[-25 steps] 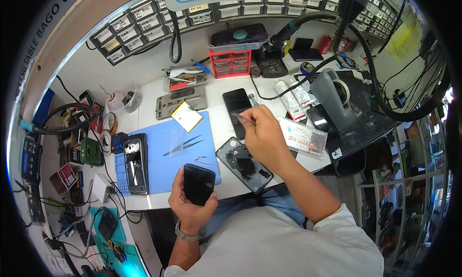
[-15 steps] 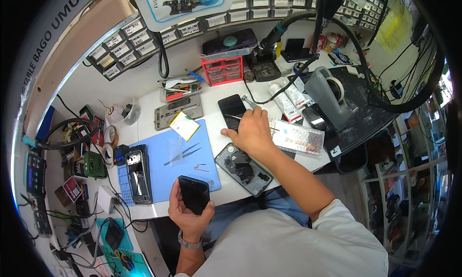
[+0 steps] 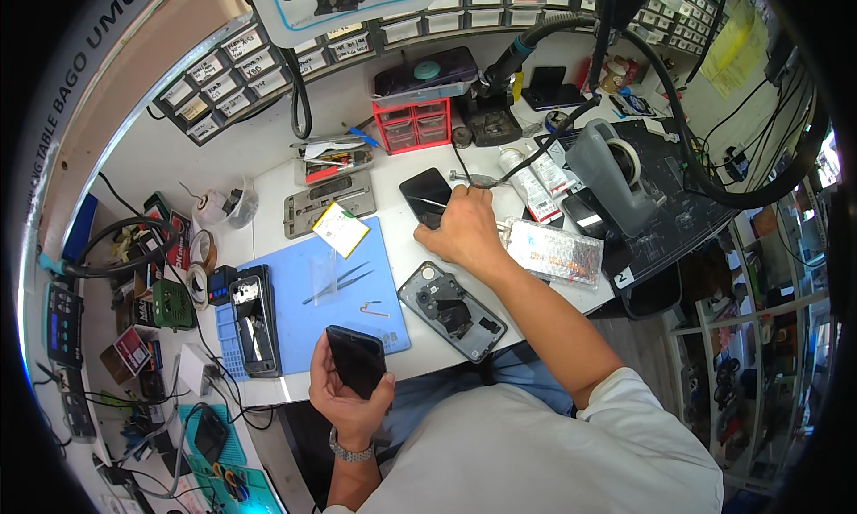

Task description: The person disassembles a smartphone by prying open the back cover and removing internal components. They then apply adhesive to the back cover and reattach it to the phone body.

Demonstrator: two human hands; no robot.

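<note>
My left hand (image 3: 353, 416) grips a dark smartphone (image 3: 357, 362) by its sides near the table's front edge, screen up. Farther off, my right hand (image 3: 466, 233) is closed around a thin pointed metal tool (image 3: 432, 201), whose tip reaches over a black phone (image 3: 420, 188) lying on the white table. Part of the tool is hidden by the hand, so its exact kind is unclear. Below that hand lies a grey phone back housing (image 3: 453, 313). A blue mat (image 3: 308, 335) carries tweezers (image 3: 344, 284), a small flex cable (image 3: 375, 310) and a white-and-yellow battery (image 3: 341, 231).
An opened phone frame (image 3: 257, 327) rests on the mat's left side. To the right are a bubble-wrap pouch (image 3: 558, 253), white tubes (image 3: 536, 193) and a grey tape dispenser (image 3: 607, 175). Red drawers (image 3: 413, 126) stand behind. A thick black cable (image 3: 687, 148) loops over the right side.
My right hand has shifted slightly left with the thin tool, whose tip has moved up over the black phone. The left hand still holds its smartphone, nearly unmoved.
</note>
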